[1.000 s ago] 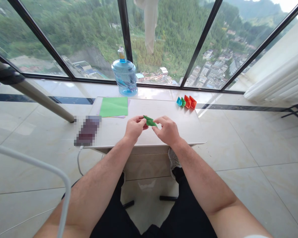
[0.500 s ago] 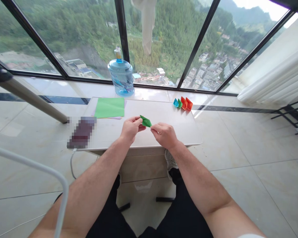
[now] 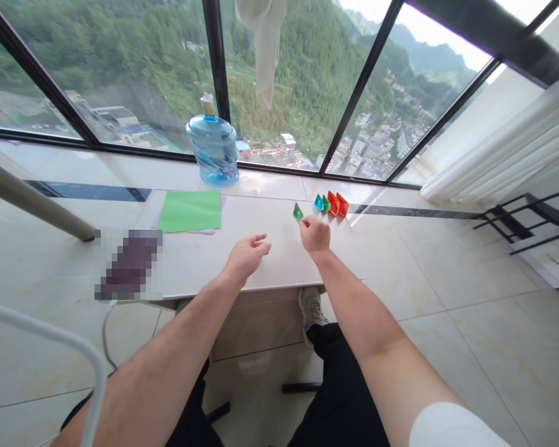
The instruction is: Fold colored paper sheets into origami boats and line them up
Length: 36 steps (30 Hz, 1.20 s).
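Observation:
A small green paper boat point(image 3: 298, 212) is pinched by my right hand point(image 3: 315, 234), over the right half of the white table point(image 3: 279, 273). Just to its right, a row of folded paper boats stands near the table's far right corner: a blue boat point(image 3: 318, 202), another green boat point(image 3: 326, 203) and two red boats point(image 3: 339, 204). My left hand point(image 3: 248, 256) is empty above the table's middle, its fingers apart and pointing right. Left of it lies a stack of paper with a green sheet point(image 3: 190, 211) on top and purple edges showing beneath.
A blurred-out dark device point(image 3: 129, 264) with a cable lies at the table's left edge. Behind the table a big blue water bottle point(image 3: 213, 151) stands by the window. A slanted pole point(image 3: 37, 197) and a white bent tube point(image 3: 51, 332) are at left; a black rack point(image 3: 531, 214) is at right.
My left hand has let go of the green boat. My right hand has carried it away and to the right, close to the row of boats. The view has turned slightly right.

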Available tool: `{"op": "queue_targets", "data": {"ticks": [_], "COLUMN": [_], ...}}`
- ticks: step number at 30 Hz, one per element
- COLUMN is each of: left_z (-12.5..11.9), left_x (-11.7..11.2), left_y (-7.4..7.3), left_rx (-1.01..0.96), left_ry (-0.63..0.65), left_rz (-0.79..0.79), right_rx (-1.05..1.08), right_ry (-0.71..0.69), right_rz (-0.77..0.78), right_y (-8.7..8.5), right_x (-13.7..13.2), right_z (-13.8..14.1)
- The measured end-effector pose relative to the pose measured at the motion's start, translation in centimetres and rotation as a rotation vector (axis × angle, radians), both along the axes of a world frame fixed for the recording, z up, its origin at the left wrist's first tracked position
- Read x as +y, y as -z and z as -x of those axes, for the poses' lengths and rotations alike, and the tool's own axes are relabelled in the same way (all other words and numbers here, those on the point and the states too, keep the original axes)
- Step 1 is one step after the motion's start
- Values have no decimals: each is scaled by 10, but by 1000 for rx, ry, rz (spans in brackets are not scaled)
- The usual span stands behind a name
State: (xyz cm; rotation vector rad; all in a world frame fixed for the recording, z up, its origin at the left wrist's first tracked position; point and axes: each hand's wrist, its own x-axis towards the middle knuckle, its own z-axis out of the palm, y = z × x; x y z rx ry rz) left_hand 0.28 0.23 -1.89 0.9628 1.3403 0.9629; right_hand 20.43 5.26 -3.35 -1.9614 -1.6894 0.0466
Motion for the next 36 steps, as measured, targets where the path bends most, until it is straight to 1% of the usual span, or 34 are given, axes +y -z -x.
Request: {"op": "queue_targets", "data": {"ticks": [2, 5, 9, 12, 16, 21, 28, 33, 36], "left_z": [0, -1, -1, 1, 2, 1, 0, 1, 1], "left_x": [-1, -4, -6, -7, -8, -9, -11, -11, -10], "left_y": [2, 2, -1, -2, -2, -3, -6, -4, -4], "left_rx": [59, 118, 166, 162, 162, 192, 198, 198, 218], "left_ry": [35, 73, 111, 122, 127, 139, 151, 155, 175], "left_rz": [-1, 2, -17, -23, -23, -19, -41, -43, -45], "right_rx": [-22, -32, -51, -62, -71, -95, -136, -165, -179], "right_ry": [86, 165, 187, 201, 192, 165, 172, 142, 157], "right_rz": [35, 56, 51, 51, 34, 11, 37, 57, 72], "right_y": [5, 12, 18, 21, 23, 23, 20, 16, 17], "right_x": [22, 46, 65, 74, 78, 75, 71, 67, 69], "right_z": [-11, -23, -34, -38, -39, -36, -33, -30, -30]}}
